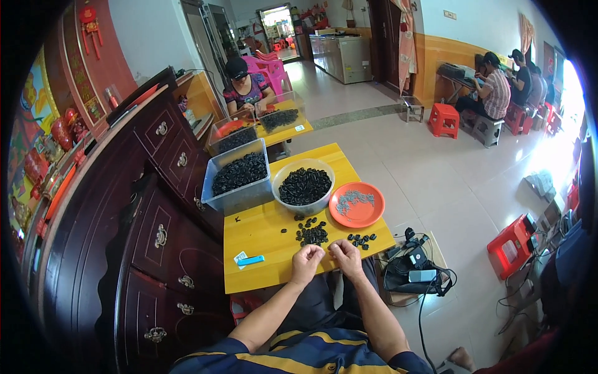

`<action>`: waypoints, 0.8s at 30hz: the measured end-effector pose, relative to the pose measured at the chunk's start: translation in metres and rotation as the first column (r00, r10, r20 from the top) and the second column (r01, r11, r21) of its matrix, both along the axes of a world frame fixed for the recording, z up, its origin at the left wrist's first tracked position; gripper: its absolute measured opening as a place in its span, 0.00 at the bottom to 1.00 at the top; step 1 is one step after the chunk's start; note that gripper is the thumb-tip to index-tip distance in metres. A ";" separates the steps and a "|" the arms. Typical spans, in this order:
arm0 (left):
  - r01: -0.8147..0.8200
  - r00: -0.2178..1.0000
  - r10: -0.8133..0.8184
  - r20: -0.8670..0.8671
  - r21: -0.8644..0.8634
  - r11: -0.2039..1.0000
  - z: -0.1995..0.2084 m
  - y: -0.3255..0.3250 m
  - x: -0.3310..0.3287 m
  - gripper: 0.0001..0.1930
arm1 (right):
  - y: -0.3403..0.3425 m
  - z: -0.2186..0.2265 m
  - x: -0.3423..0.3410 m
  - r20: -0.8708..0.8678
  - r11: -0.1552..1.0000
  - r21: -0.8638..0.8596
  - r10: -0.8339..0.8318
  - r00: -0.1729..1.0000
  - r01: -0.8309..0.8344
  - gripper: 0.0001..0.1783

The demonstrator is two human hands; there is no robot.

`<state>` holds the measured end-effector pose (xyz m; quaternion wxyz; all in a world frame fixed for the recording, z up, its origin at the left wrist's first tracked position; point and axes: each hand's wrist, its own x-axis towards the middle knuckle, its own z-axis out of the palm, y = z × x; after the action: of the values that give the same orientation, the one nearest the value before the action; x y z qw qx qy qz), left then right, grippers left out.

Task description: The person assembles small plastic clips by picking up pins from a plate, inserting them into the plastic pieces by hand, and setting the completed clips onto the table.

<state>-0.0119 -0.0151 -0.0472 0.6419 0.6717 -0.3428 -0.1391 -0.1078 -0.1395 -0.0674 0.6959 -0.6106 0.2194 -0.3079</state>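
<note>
"where were the hands?"

"the left hand (306,264) and right hand (347,259) were near each other at the bench's (265,242) front edge, fingers curled in; i couldn't tell whether the tips met or gripped anything."

"and the loose black pieces (313,234)?"

"on the bench just beyond the hands, a smaller cluster (362,240) to their right."

"behind those?"

"a round tub (278,195) of more, beside an orange plate (358,219) holding grey bits (354,200)."

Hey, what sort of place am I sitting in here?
Probably a home's main room used as a small workshop: a dark wooden drawer cabinet stands beside a yellow rectangular table bearing a round translucent plastic tub of small black parts.
</note>
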 end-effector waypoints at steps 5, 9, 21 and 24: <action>0.073 0.971 -0.073 -0.228 -0.007 0.997 0.005 -0.023 0.001 0.06 | -0.001 -0.004 -0.005 0.033 0.992 -0.033 0.121 0.992 -0.120 0.09; 0.112 0.969 -0.097 -0.228 0.054 0.992 0.001 -0.029 -0.002 0.06 | 0.000 -0.017 -0.005 0.071 0.994 -0.034 0.108 0.992 -0.106 0.09; 0.166 0.935 -0.133 -0.329 0.074 0.983 0.013 -0.040 0.015 0.07 | -0.010 0.004 0.000 -0.022 1.000 -0.001 -0.006 1.000 0.006 0.11; 0.207 0.972 -0.185 -0.144 0.159 0.965 0.020 -0.054 0.029 0.06 | -0.008 -0.003 -0.001 0.001 0.997 0.072 0.005 1.000 -0.006 0.09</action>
<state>0.0175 -0.0696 -0.0267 0.5849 0.6772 -0.3525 -0.2740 -0.1090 -0.1473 -0.0707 0.7183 -0.5856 0.2282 -0.2983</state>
